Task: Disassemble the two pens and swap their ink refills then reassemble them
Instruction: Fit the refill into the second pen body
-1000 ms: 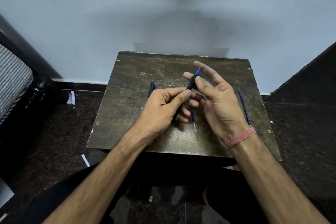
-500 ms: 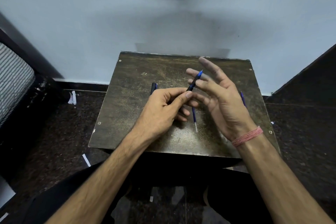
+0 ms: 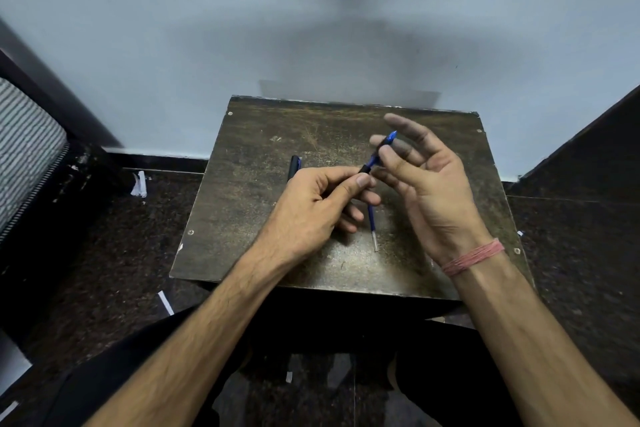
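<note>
My left hand (image 3: 318,208) grips a dark pen (image 3: 375,159) between thumb and fingers over the middle of the small worn table (image 3: 249,218). The pen's blue front end points up and to the right. My right hand (image 3: 436,191) is spread open beside that end, palm facing left. Its fingertips touch or nearly touch the blue part; I cannot tell which. A thin blue refill (image 3: 373,227) with a clear end lies on the table between my hands. The black end of a second pen (image 3: 294,166) shows behind my left hand.
The table stands in a corner against pale walls. Dark speckled floor surrounds it, with scraps of white paper (image 3: 139,184) on the left. A striped cushion on dark furniture (image 3: 24,149) sits far left. My knees are under the table's near edge.
My right hand has opened wider and shifted slightly right and up, loosening from the pen's tip. It now covers the blue refill seen earlier on the right. My left hand stays put.
</note>
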